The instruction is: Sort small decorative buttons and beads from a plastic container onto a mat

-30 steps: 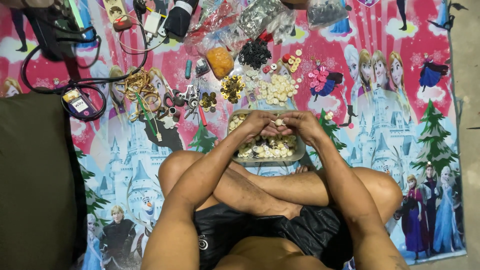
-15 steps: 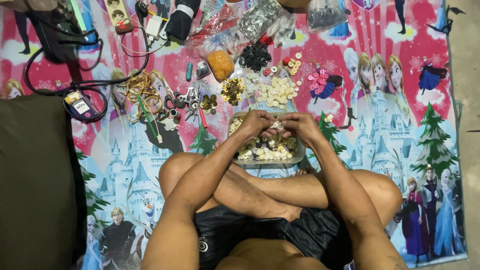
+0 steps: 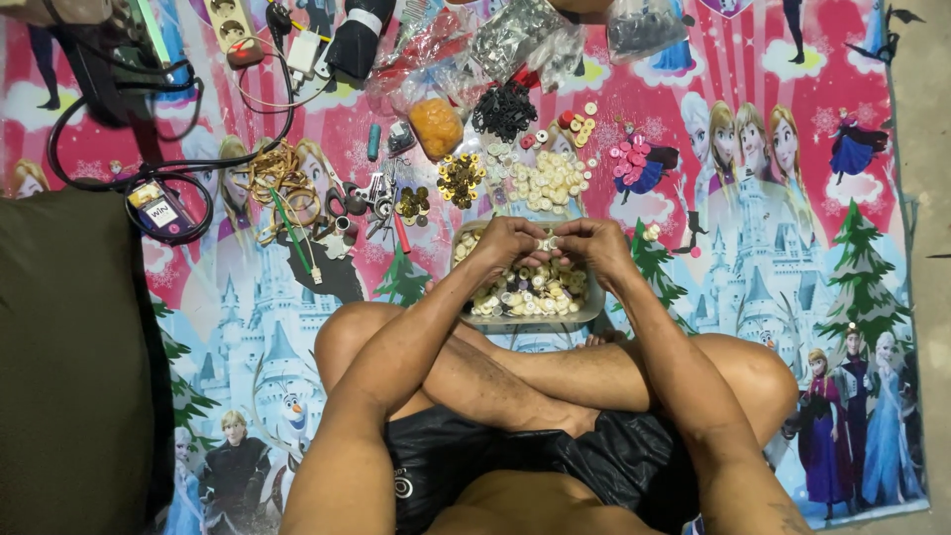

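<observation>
**Cream plastic rings pinched over a full tray**

Cream plastic rings (image 3: 525, 292) filled a shallow clear rectangular tray (image 3: 594, 309) that sat on the cartoon-printed pink and blue floor mat (image 3: 812, 228), just in front of the person's crossed legs. Both hands met above the tray's far edge. The left hand (image 3: 507, 243) and the right hand (image 3: 592, 241) had their fingertips closed narrowly together on a small cream piece (image 3: 547, 242) held between them; its exact shape was too small to tell. Beyond the tray lay a loose heap of cream rings (image 3: 545, 180), a pile of black rings (image 3: 503, 109), a cluster of pink rings (image 3: 630, 159) and a small orange bag (image 3: 437, 126). A black cable (image 3: 149, 168) looped across the mat's far left corner.
</observation>
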